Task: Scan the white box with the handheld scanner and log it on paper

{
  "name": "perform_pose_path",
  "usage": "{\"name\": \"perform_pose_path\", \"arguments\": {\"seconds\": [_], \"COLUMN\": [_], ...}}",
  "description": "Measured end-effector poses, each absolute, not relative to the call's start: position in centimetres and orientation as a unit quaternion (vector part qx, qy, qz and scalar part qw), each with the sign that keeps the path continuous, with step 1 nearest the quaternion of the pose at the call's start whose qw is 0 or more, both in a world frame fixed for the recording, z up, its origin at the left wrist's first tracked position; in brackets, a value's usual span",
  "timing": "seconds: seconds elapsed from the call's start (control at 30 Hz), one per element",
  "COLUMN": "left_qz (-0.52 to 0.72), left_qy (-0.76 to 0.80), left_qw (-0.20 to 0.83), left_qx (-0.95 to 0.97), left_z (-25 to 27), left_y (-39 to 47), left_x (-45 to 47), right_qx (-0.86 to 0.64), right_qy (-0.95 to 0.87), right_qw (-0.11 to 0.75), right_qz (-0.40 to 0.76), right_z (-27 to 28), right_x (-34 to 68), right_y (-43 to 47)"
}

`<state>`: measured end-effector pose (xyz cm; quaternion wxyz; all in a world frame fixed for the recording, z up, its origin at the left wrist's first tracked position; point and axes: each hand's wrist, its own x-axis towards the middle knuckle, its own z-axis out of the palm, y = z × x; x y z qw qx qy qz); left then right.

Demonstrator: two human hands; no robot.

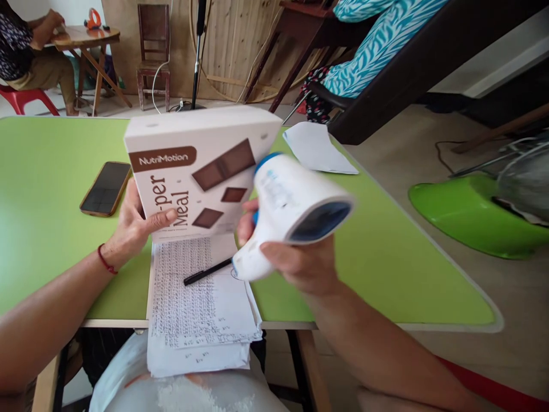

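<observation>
My left hand (pixel 139 220) is closed around the lower left edge of a white NutriMotion box (pixel 206 131), its thumb on the front. The box is tilted above the table, and brown bar-like pieces are printed on it. My right hand (pixel 300 257) grips the handle of a white and blue gun-shaped infrared thermometer (pixel 283 189). A finger lies by its blue trigger, and its dark oval window faces up to the right. The thermometer's blue end is close to the box's right side; I cannot tell whether they touch. Below lie handwritten sheets (pixel 189 309) with a black pen (pixel 208 271) on them.
A phone (pixel 106 189) lies left of the box on the green table (pixel 386 269). A loose white paper (pixel 317 147) is at the far right. Beyond are a wooden chair (pixel 153 46), a green plastic seat (pixel 467 212) and two people, partly visible.
</observation>
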<state>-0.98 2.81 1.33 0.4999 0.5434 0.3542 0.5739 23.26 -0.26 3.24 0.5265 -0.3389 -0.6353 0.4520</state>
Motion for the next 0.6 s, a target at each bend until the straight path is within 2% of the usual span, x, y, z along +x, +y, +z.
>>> {"name": "perform_pose_path", "arguments": {"seconds": [0.07,0.1,0.3,0.43,0.6], "left_qz": [0.596,0.6,0.576,0.566,0.554], "left_qy": [0.342,0.341,0.339,0.333,0.315], "left_qw": [0.49,0.487,0.498,0.493,0.484], "left_qx": [0.535,0.535,0.552,0.57,0.6], "left_z": [1.4,1.4,0.3,-0.1,-1.0], "left_y": [3.6,3.9,5.6,6.2,7.1], "left_x": [-1.4,-1.7,-2.5,-2.5,-2.9], "right_qx": [-0.393,-0.432,-0.554,-0.584,-0.589], "right_qy": [-0.652,-0.666,-0.747,-0.781,-0.797], "right_qw": [0.532,0.506,0.28,0.174,0.06], "right_qz": [0.371,0.338,0.237,0.139,0.115], "right_z": [3.5,3.6,2.3,0.8,0.7], "right_x": [25.2,26.2,30.5,31.3,30.7], "right_y": [1.2,2.0,5.4,6.3,6.3]}}
